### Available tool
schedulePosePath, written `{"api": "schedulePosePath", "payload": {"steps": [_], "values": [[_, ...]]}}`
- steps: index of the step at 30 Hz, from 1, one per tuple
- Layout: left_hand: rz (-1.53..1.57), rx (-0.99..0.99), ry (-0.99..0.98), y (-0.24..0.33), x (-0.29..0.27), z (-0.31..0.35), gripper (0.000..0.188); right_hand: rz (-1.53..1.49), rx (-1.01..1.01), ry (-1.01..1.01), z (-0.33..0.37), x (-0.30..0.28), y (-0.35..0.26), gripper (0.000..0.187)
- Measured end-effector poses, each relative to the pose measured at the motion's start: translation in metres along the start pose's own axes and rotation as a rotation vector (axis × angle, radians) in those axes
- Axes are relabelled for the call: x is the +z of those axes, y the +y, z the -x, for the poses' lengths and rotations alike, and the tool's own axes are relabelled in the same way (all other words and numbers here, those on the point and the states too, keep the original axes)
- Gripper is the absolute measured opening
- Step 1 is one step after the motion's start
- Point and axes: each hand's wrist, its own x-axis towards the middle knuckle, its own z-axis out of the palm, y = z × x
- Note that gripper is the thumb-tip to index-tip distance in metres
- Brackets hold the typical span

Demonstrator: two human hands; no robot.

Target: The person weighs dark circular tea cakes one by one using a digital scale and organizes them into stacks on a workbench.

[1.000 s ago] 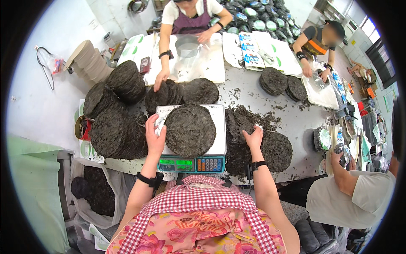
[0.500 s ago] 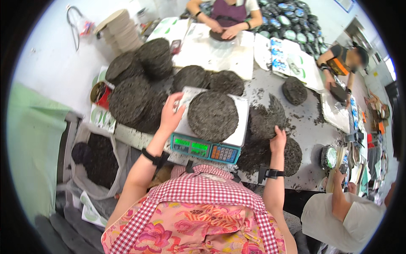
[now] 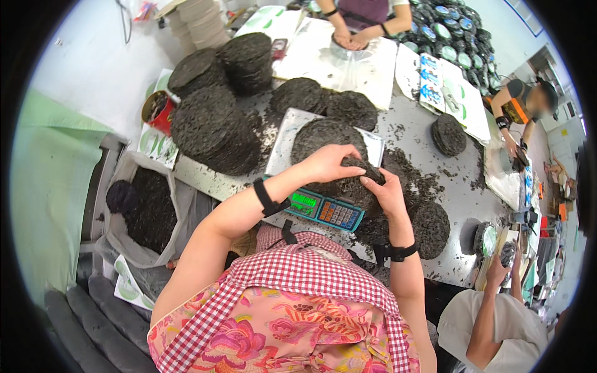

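Note:
My left hand (image 3: 334,163) and my right hand (image 3: 388,190) are both closed on the edge of a dark round cake (image 3: 353,188) that looks like dried seaweed. They hold it tilted over the front right part of a digital scale (image 3: 339,213). The held cake partly covers another dark round cake (image 3: 320,138), which lies on the scale's white pan. Green digits glow on the display, part of which my left forearm hides. Beside my right wrist, one more round cake (image 3: 430,230) lies on the grey table among loose dark flakes.
Tall stacks of round cakes (image 3: 205,121) stand at the left, next to a red tin (image 3: 158,112). A plastic-lined sack (image 3: 177,211) of dark flakes sits at lower left. Across the table a co-worker in a purple apron (image 3: 367,12) handles a cake; other people work at the right.
My right hand has brought a cake from the table right of the scale up over it. My left hand has come across from the scale's left side and closed on the same cake.

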Motion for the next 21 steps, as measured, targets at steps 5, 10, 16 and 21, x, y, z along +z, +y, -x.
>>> {"api": "schedulePosePath", "payload": {"steps": [5, 10, 16, 21], "values": [[0.629, -0.337, 0.225, 0.012, 0.022, 0.000, 0.042, -0.251, -0.086, 0.211, 0.004, -0.008, 0.013, 0.026], [-0.087, -0.143, 0.097, -0.028, -0.012, 0.004, 0.028, 0.104, 0.073, 0.360, 0.006, -0.086, 0.061, 0.046], [-0.445, 0.032, 0.400, -0.087, -0.020, -0.002, 0.076, 0.354, 0.168, 0.321, 0.033, -0.052, 0.080, 0.082], [-0.180, -0.077, 0.284, -0.065, 0.068, -0.089, 0.086, -0.330, 0.139, 0.480, -0.002, -0.014, 0.119, 0.069]]}}
